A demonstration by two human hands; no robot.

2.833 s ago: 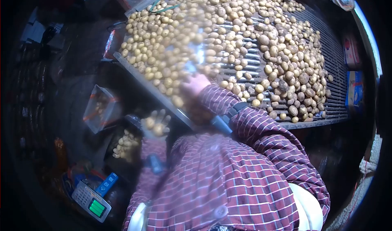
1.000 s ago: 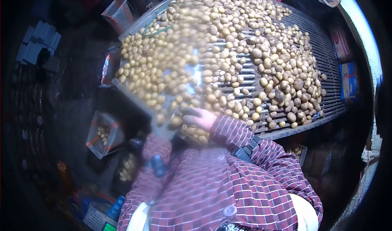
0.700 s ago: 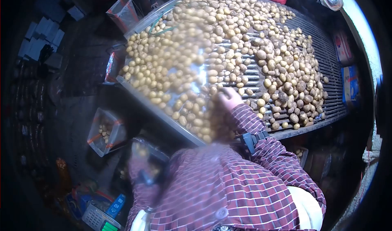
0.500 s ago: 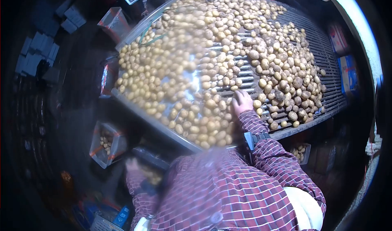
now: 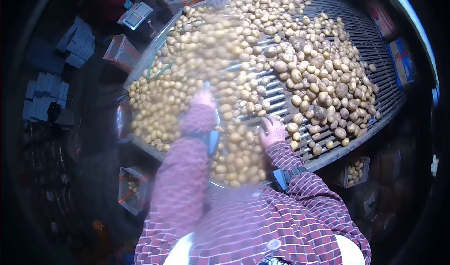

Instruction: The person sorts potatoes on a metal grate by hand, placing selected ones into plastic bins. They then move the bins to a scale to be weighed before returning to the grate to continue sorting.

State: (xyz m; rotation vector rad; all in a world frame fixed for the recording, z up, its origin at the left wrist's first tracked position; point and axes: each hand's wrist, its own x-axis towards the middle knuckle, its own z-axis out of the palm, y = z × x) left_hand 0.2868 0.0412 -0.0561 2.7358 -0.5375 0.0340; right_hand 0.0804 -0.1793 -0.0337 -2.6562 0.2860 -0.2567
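Observation:
Potatoes (image 5: 328, 84) cover much of a slatted sorting table (image 5: 275, 96) in front of me. My left hand (image 5: 204, 99) reaches over the potatoes on the left side. It is blurred, and its fingers cannot be made out. Close to the table's near edge, my right hand (image 5: 273, 131) rests at the bare slats with its fingers apart and nothing in them. Potatoes lie on both sides of it, the darker, dirtier ones to the right. A smear on the lens blurs the middle left of the view.
Across the table is another person's gloved hand (image 5: 218, 0). A crate (image 5: 132, 190) with some potatoes stands at lower left, another crate (image 5: 356, 172) at lower right. A scale (image 5: 136, 15) and an orange-edged crate (image 5: 122, 54) are beyond the left edge.
My left hand has come up from beside the crates at lower left and is now over the potatoes. My right hand stays near the same slats, and the view has shifted slightly.

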